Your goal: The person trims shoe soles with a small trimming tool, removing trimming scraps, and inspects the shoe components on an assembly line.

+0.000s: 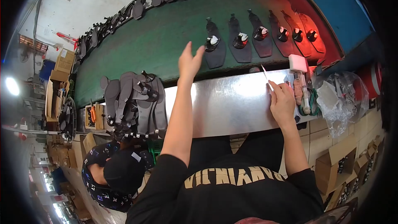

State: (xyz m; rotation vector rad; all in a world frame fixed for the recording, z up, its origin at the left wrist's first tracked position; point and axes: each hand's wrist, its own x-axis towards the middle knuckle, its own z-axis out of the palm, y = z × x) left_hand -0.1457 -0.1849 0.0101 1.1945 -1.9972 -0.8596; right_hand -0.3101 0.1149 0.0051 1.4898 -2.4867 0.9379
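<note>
My left hand (190,62) reaches over the edge of the green belt, fingers spread and holding nothing. It is nearest to a dark, flat, sole-shaped piece (215,56), which bears a small black-and-white part (212,42). Several similar pieces lie in a row to its right, the farthest ones in red light. My right hand (282,101) is closed around a thin pale pointed stick (265,73), raised over the metal tabletop (224,105). Just beyond that hand are a pink-and-white block (297,63) and a clear tube-like tool (306,99).
A pile of dark flat pieces (139,103) lies at the table's left end. More line the far edge of the green belt (166,37). A person in a black cap (124,170) is at lower left. Plastic bags (342,99) and cardboard boxes (338,161) are at right.
</note>
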